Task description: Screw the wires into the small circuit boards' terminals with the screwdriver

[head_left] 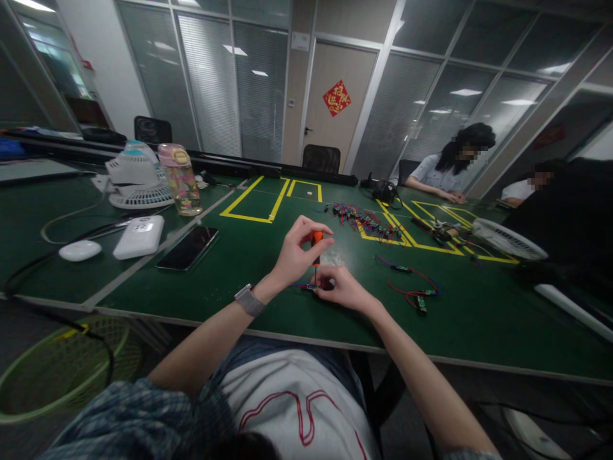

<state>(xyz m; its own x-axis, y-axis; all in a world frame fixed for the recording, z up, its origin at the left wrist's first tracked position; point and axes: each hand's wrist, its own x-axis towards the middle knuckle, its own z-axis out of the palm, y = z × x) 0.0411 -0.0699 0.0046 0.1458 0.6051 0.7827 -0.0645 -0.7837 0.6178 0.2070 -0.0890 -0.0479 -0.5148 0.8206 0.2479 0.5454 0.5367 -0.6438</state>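
My left hand point(301, 250) is closed around the orange and black handle of a screwdriver point(317, 240), held upright with its shaft pointing down. Under the tip lies a small green circuit board point(311, 287) with wires running off to the left. My right hand point(345, 289) pinches this board against the table, its fingers hiding most of it. To the right of that hand are several more small wired boards point(421, 303) with red and blue leads.
A heap of wired boards point(366, 220) lies farther back on the green table point(258, 255). On the left are a phone point(188, 248), a white power bank point(138, 237), a bottle point(181, 182) and a fan point(136, 176). A person point(443, 167) sits at the far right.
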